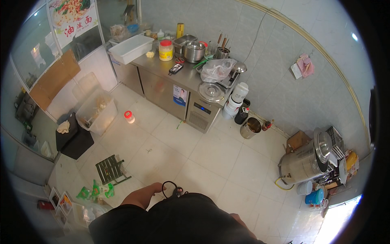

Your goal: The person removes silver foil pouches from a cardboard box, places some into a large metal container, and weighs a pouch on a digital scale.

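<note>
My left hand point(157, 188) hangs low beside my black shirt point(174, 219), its fingers too small and blurred to make out. Next to it a black cord point(164, 185) forms a loop in front of my body; whether the hand touches it I cannot tell. On the right only a bit of my right arm point(239, 221) shows past the shirt, and that hand is hidden. A green-and-black folding stool point(109, 170) stands on the tiled floor point(162, 150) to the left of my left hand.
Ahead runs a steel counter point(160, 77) with a white tub point(131, 48), a red-lidded jar point(165, 51), pots and a phone point(176, 68). A clear bin point(97, 114) and a small jar point(129, 117) are on the floor. Right stands a large steel boiler point(300, 164).
</note>
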